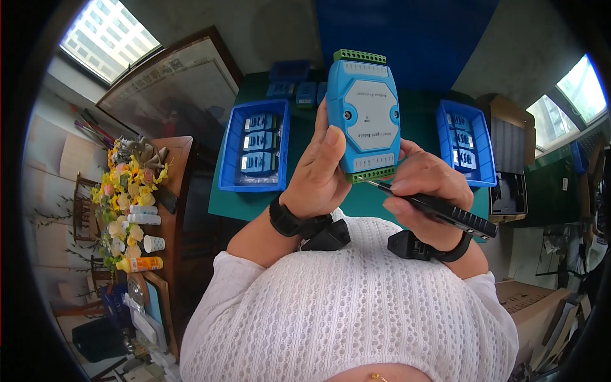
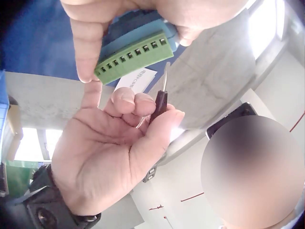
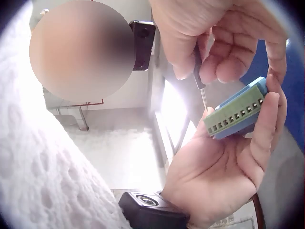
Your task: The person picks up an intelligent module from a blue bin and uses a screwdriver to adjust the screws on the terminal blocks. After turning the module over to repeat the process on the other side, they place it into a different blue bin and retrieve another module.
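Note:
My left hand [image 1: 316, 173] grips a blue electronic module [image 1: 363, 127] with a grey label face, its thumb along the module's edge. Green screw terminal blocks line both short ends; the near terminal block [image 1: 372, 174] faces my body. A black-handled screwdriver [image 1: 449, 215] is pinched between the thumb and fingers of my right hand [image 1: 433, 181]. Its thin metal tip lies right at the near block's left part in the head view. In the right wrist view, the screwdriver shaft [image 3: 204, 99] points at one end of the green block [image 3: 236, 114], whose row of square openings shows.
Blue bins with several similar modules stand on the green table [image 1: 224, 207]: a left bin [image 1: 284, 149] and a right bin [image 1: 489, 159]. More modules [image 1: 306, 94] sit at the back. A wooden side table [image 1: 181, 184] with flowers is at left, cardboard boxes [image 1: 525, 299] at right.

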Demonstrator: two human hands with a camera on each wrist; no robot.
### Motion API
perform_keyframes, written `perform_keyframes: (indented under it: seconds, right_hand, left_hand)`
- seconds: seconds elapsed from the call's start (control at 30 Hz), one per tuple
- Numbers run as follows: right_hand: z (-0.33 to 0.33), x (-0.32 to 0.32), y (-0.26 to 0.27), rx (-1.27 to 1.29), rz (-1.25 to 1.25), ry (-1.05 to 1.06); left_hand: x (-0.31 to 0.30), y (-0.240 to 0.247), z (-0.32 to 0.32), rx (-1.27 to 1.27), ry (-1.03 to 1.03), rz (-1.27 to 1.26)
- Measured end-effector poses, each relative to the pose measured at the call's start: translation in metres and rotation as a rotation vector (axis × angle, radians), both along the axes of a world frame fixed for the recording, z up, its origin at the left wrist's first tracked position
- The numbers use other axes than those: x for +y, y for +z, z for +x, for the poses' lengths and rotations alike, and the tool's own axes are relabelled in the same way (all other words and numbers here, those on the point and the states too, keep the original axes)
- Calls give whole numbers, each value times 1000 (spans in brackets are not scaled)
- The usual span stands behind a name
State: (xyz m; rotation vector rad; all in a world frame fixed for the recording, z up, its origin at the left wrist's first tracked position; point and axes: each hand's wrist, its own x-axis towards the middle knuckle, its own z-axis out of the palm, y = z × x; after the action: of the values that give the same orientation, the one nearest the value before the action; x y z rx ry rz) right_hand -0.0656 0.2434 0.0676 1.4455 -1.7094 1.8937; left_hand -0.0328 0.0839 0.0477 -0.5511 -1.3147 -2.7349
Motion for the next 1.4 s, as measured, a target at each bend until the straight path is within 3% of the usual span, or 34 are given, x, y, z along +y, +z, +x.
perform_keyframes:
  seconds: [0.4,0.53,0.67,0.77,0.83,1.03,1.4]
  right_hand:
    - [1,2,-6,85,146,-43]
    - [1,8,-14,-109,43,-21]
    - [-10,12,-29,-284,-83,-205]
    - [-18,6,-46,-364,-32,-341]
    - [-19,8,-49,-198,239,-413]
    - [-18,-4,-80,-270,626,-300]
    - [-20,-11,-112,-357,678,-365]
  left_hand:
    - [1,-11,-3,-72,-34,47]
    - [-2,-19,-6,-141,-191,185]
    - [-4,-28,-7,-219,-191,107]
    - [-9,-41,-9,-261,-209,116]
    - [-13,-55,-9,-323,-210,142]
    - [-18,-96,-10,-521,-252,63]
    - [-19,-124,-16,-719,-319,45]
